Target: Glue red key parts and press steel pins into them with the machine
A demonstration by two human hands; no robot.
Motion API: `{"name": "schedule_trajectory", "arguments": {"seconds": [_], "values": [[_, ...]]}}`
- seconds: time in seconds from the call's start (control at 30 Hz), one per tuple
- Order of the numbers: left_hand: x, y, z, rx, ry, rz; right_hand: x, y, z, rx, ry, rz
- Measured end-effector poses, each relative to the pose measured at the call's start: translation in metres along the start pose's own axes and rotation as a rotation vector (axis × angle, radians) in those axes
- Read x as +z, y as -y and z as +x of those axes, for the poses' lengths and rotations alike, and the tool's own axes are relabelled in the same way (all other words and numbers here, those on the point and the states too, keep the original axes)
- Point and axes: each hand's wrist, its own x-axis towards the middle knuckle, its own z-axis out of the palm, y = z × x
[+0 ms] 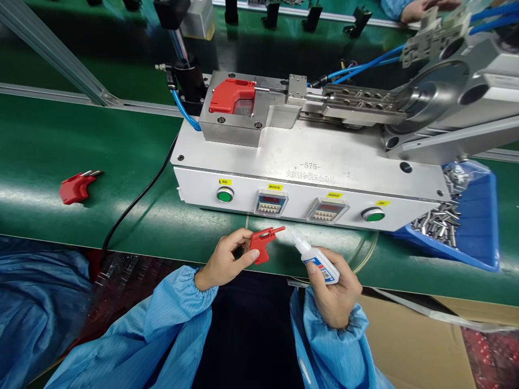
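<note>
Between thumb and fingers, my left hand (227,256) grips a red plastic handle-shaped part (261,248), whose thin red tip points right. My right hand (336,292) is closed around a white glue bottle (320,263) with a blue and red label. The bottle is tilted, its clear nozzle aimed up and left at the red tip. A small gap seems to lie between nozzle and tip. Just beyond both hands stands a metal press machine (320,156). Another red part (232,96) sits in the machine's metal block, a rod meeting its right end.
A red part with metal pins (75,188) lies on the green table (133,135) at left. A blue bin (482,216) of metal pins stands right of the machine. A black cable (141,192) crosses the table. At the back, another person's hand (417,9) shows.
</note>
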Motion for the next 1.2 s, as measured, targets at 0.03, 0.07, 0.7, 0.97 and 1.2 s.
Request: {"name": "schedule_trajectory", "arguments": {"seconds": [0.03,0.07,0.7,0.97,1.2], "values": [[0.0000,0.0001,0.0001,0.002,0.002,-0.004,0.0002,0.0003,0.0004,-0.005,0.006,0.004],[0.0000,0.0002,0.0001,0.006,0.002,-0.009,0.0005,0.0008,0.0009,-0.011,0.011,0.011],[0.0007,0.0019,0.0003,0.036,-0.012,-0.030,0.0029,0.0031,0.0028,-0.060,0.046,0.030],[0.0005,0.0015,0.0001,0.044,-0.006,-0.009,0.0059,0.0032,0.0029,-0.056,0.032,0.020],[-0.0006,0.0020,0.0003,0.026,-0.003,-0.003,0.0075,0.0011,0.0030,-0.070,0.038,0.035]]}}
